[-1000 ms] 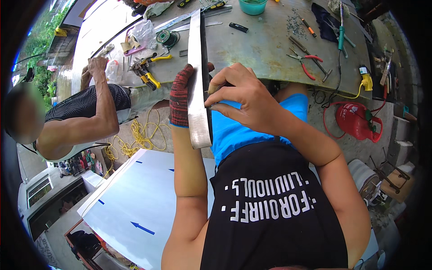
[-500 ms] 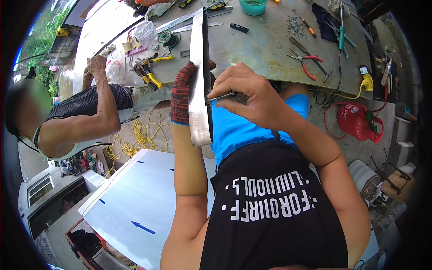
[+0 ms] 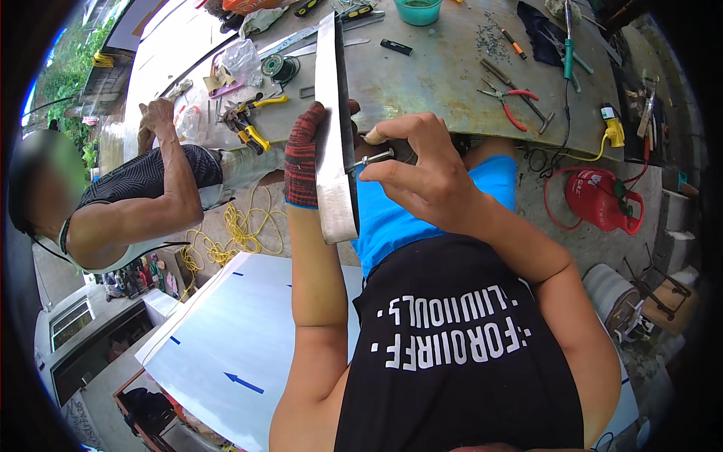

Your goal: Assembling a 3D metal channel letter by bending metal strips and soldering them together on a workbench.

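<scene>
Outdoor work area: metal-topped desk (image 3: pixel 444 90) along the upper part of the view, concrete ground beside it. Left hand (image 3: pixel 303 158), in a red and black glove, is clamped around a long metal strip (image 3: pixel 337 173), held upright in the view in front of the person, its upper end over the desk. Bare right hand (image 3: pixel 433 162) is just beside the strip, apart from the left; index finger and thumb stand parted around a small bolt (image 3: pixel 374 158), whose tip points at the strip's edge. Cannot tell whether the thumb touches the bolt. On the desk: yellow-handled snips (image 3: pixel 257 137) and a wire spool (image 3: pixel 279 69) to the left; red-handled pliers (image 3: pixel 520 93) and a green-handled soldering iron (image 3: pixel 568 60) to the right; green bowl (image 3: pixel 419 13) at the far side. Red gas cylinder (image 3: pixel 591 197) lies at right; a co-worker (image 3: pixel 139 200) is at left.
</scene>
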Demonstrator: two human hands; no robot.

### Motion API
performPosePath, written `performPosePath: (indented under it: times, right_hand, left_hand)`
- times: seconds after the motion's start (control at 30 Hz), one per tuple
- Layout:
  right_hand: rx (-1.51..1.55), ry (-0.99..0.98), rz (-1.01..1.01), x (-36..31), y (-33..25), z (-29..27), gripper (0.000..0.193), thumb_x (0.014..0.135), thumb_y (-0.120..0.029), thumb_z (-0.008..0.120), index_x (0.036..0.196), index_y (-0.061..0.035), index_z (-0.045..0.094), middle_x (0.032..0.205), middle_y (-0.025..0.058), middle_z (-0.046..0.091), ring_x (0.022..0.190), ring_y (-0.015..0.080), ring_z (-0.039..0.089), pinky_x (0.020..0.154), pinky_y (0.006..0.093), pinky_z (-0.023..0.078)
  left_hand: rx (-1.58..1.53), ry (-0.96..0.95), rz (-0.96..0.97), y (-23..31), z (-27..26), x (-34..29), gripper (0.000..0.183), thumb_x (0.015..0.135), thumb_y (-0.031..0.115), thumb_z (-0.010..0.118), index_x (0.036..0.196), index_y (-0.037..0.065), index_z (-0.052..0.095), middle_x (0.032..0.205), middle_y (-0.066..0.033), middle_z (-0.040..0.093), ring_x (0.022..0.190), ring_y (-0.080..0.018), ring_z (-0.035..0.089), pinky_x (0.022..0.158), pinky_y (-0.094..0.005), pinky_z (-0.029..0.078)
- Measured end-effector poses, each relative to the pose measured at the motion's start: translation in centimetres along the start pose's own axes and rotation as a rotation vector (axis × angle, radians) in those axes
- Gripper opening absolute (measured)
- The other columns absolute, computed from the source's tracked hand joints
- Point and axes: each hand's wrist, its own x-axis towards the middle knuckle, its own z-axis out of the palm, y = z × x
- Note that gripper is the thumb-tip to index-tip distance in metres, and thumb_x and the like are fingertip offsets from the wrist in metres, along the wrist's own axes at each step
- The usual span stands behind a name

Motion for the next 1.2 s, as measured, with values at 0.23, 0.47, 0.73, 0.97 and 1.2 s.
performPosePath:
  times: [0.23,0.47,0.73,0.97,1.2]
  right_hand:
    - [0.018,-0.052,0.027,-0.1,0.0,0.0,0.024,0.071,-0.002,0.077,0.092,-0.012,0.072,0.116,0.0082,0.058,0.105,0.0275,0.055,0.085,0.0398,0.042]
    - [0.016,-0.031,0.034,-0.1,0.1,0.2,0.022,0.072,-0.003,0.075,0.091,-0.0126,0.071,0.112,0.005,0.058,0.101,0.0242,0.054,0.08,0.0382,0.04]
    - [0.027,0.001,0.02,0.0,0.0,0.1,0.024,0.071,0.0,0.074,0.091,-0.0126,0.071,0.111,0.005,0.058,0.101,0.024,0.054,0.079,0.0383,0.04]
    - [0.043,0.036,0.052,0.3,0.0,-0.3,0.022,0.073,0.001,0.072,0.09,-0.0123,0.07,0.11,0.0058,0.058,0.099,0.0253,0.055,0.083,0.0398,0.042]
    - [0.017,0.161,0.196,0.7,3.6,-4.2,0.018,0.079,-0.001,0.069,0.095,-0.0091,0.072,0.104,0.0095,0.061,0.096,0.028,0.058,0.084,0.0377,0.048]
  left_hand:
    - [-0.026,0.04,0.004,-0.6,-0.1,-0.1,0.053,0.095,0.046,0.06,0.12,-0.001,0.066,0.081,-0.0073,0.068,0.066,-0.0165,0.063,0.059,-0.0266,0.05]
    - [-0.04,0.009,-0.014,-0.8,-0.5,0.3,0.051,0.095,0.044,0.06,0.119,-0.001,0.068,0.083,-0.0073,0.069,0.069,-0.0164,0.064,0.062,-0.0269,0.051]
    - [-0.033,0.073,0.005,-0.8,-0.2,0.1,0.052,0.094,0.043,0.06,0.119,-0.002,0.067,0.088,-0.0095,0.071,0.07,-0.0165,0.064,0.064,-0.0267,0.051]
    - [0.014,0.041,-0.002,-0.8,-0.5,0.1,0.057,0.095,0.047,0.057,0.121,-0.004,0.066,0.082,-0.0105,0.069,0.068,-0.0176,0.064,0.06,-0.0273,0.05]
    - [0.108,0.037,-0.008,0.5,-1.5,-0.2,0.062,0.098,0.05,0.051,0.123,-0.006,0.063,0.077,-0.0121,0.068,0.061,-0.0186,0.062,0.054,-0.0275,0.048]
